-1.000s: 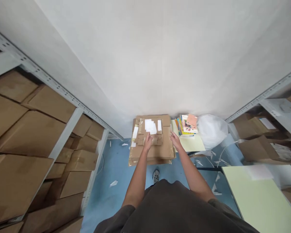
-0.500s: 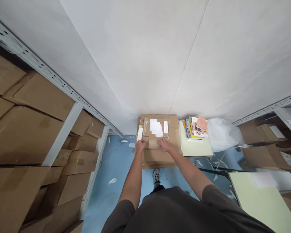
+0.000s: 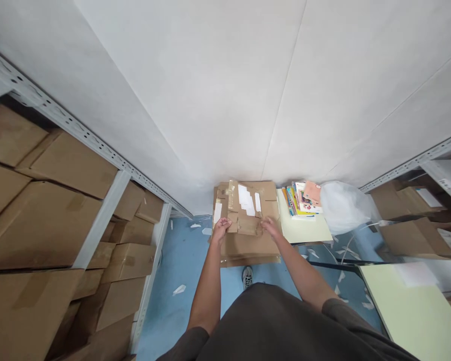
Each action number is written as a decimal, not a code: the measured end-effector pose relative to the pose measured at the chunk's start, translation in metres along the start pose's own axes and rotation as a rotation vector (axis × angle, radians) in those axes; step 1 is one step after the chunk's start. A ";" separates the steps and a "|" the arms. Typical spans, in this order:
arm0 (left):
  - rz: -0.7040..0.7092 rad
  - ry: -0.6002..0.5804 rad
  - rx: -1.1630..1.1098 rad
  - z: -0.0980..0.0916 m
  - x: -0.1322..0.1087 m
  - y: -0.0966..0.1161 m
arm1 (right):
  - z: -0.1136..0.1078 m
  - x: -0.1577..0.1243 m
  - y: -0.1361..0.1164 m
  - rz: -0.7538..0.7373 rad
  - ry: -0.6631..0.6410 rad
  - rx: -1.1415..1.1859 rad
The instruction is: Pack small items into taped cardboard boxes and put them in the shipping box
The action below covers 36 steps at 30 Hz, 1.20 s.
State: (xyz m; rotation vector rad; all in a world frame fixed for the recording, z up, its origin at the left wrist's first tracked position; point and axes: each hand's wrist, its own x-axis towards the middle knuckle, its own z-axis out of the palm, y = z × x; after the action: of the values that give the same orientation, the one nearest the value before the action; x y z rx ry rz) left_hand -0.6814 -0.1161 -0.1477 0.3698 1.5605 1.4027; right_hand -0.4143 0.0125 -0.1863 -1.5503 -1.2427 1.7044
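Note:
A small flattened cardboard box [image 3: 234, 203] with white paper labels [image 3: 246, 200] and strips of clear tape is slightly raised at its near side. Beneath it lies a stack of larger flat cardboard sheets [image 3: 244, 246]. My left hand [image 3: 221, 229] is closed, thumb and fingers pinching the small box's near left corner. At the near right corner, my right hand [image 3: 270, 226] has its fingers curled in on the cardboard edge, somewhat blurred.
Books [image 3: 304, 198] lie piled on a pale yellow board [image 3: 298, 229] at the right, beside a white plastic bag [image 3: 346, 208]. Shelves of cardboard boxes [image 3: 41, 210] flank the left. Paper scraps [image 3: 179, 289] litter the blue floor [image 3: 165, 311].
My right hand has moved right, from lying on the small box to its near right corner. The box has turned slightly and its near side has lifted. My left hand remains at the left corner.

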 end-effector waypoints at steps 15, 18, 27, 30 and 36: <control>-0.063 -0.331 -0.274 0.059 -0.053 0.057 | -0.052 -0.030 -0.024 0.060 -0.289 0.658; -0.050 -0.321 -0.182 0.071 -0.059 0.072 | -0.106 -0.036 -0.041 -0.055 -0.264 0.669; -0.054 -0.556 0.116 0.214 -0.088 0.069 | -0.309 -0.102 -0.076 -0.201 -0.177 0.516; -0.048 -0.641 0.148 0.292 -0.107 0.052 | -0.386 -0.145 -0.070 -0.262 -0.074 0.496; -0.083 -0.874 0.270 0.462 -0.165 0.004 | -0.534 -0.251 -0.031 -0.307 0.168 0.510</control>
State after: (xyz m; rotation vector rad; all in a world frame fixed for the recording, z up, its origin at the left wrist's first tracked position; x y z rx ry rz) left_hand -0.2357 0.0338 -0.0095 0.9245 1.0023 0.7760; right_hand 0.1432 -0.0376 0.0024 -1.1079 -0.8239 1.5029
